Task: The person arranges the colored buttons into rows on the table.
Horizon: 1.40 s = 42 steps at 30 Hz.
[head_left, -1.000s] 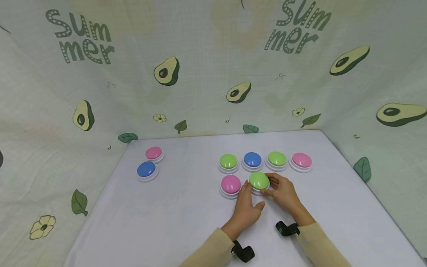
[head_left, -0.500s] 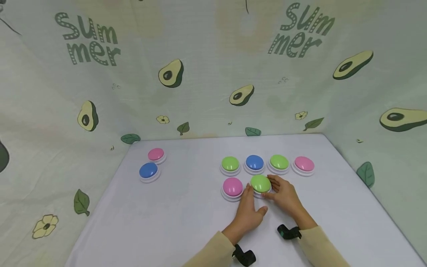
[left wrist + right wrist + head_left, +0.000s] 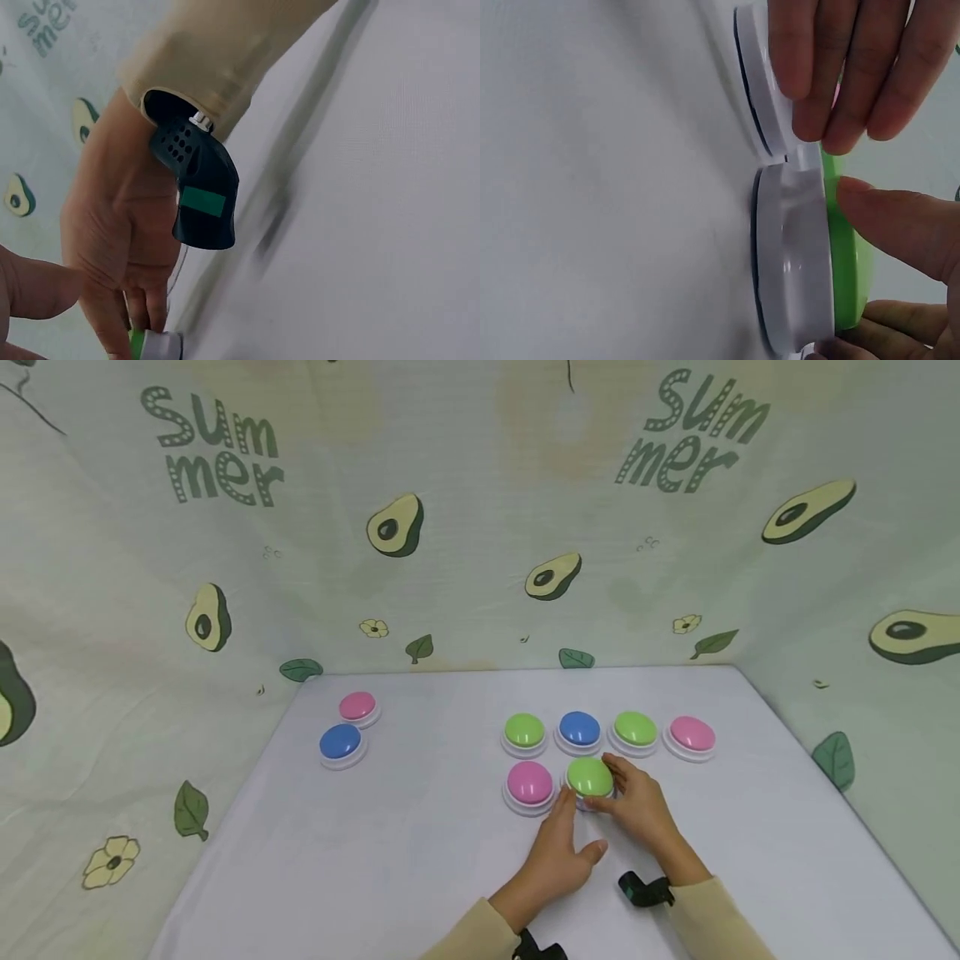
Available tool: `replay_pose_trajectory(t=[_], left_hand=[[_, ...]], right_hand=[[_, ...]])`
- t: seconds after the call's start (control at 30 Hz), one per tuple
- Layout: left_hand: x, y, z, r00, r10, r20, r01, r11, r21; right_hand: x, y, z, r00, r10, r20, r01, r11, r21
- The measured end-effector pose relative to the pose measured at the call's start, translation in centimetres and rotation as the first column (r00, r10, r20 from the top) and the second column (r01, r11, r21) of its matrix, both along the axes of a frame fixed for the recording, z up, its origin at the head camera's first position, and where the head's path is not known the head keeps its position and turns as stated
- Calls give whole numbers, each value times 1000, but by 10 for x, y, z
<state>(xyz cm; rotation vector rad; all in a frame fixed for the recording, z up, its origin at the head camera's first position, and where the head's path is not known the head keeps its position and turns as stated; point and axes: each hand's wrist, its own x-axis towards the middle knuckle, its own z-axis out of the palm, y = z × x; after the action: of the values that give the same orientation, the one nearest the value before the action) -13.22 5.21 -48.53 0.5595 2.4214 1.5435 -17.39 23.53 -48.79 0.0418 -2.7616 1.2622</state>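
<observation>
In the head view, a green push button [image 3: 590,775] with a white base sits at the right end of the front row. My right hand [image 3: 637,806] holds it by its right side, thumb at the front and fingers behind. In the right wrist view the right thumb [image 3: 900,229] lies against the green dome. My left hand [image 3: 555,862] is at the button's front left, fingers straight and thumb spread; whether its fingertips touch the base is unclear. Just left of the green button stands a pink push button [image 3: 529,783].
Behind lies a row of a green button [image 3: 524,731], a blue button [image 3: 579,728], another green button [image 3: 635,728] and a pink button [image 3: 692,734]. At the far left of the white table [image 3: 360,860] are a pink button [image 3: 357,706] and a blue button [image 3: 341,742]. Printed cloth [image 3: 465,527] hangs behind.
My left hand's fingertips have slid slightly toward me along the green button's left side. The right hand keeps its hold. The whole head view has shifted a little.
</observation>
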Motion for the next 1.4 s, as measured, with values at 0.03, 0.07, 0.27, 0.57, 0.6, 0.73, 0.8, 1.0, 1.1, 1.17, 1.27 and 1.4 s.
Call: replay_pose_trajectory(t=[0.03, 0.07, 0.27, 0.57, 0.6, 0.73, 0.8, 1.0, 1.1, 1.17, 1.27, 1.4], left_hand=[[1, -4, 2, 1000, -7, -14, 7, 1000, 11], [2, -9, 3, 1000, -13, -26, 14, 1000, 28], [0, -48, 14, 995, -33, -91, 49, 982, 182], [-16, -113, 15, 981, 120, -154, -91, 979, 182], [-18, -120, 14, 977, 140, -163, -112, 978, 175], [-25, -146, 13, 956, 223, -191, -198, 970, 144], [-29, -158, 12, 944, 258, -203, -236, 963, 129], [-40, -192, 12, 910, 346, -228, -340, 938, 70], [-46, -207, 10, 891, 386, -239, -390, 920, 31], [-50, -217, 9, 880, 407, -243, -419, 908, 6], [-57, -233, 6, 865, 437, -247, -456, 890, -20], [-68, -253, 0, 841, 481, -247, -510, 857, -66]], right_hand=[[0, -2, 1, 1000, -11, -13, 11, 999, 35], [0, -4, 3, 999, -24, -23, 25, 998, 63], [0, -26, 19, 995, -71, -67, 80, 988, 131], [-4, -85, 34, 985, 15, -174, -7, 999, 45], [-5, -92, 35, 982, 30, -188, -24, 999, 32], [-10, -120, 35, 973, 89, -213, -92, 996, -7], [-13, -133, 35, 969, 119, -217, -126, 992, -19], [-21, -170, 33, 954, 228, -193, -233, 972, -2], [-26, -188, 32, 949, 279, -147, -284, 959, -14], [-30, -199, 31, 944, 309, -118, -314, 949, -30], [-36, -216, 28, 931, 353, -92, -357, 933, -39], [-40, -237, 23, 914, 397, -80, -402, 915, -47]])
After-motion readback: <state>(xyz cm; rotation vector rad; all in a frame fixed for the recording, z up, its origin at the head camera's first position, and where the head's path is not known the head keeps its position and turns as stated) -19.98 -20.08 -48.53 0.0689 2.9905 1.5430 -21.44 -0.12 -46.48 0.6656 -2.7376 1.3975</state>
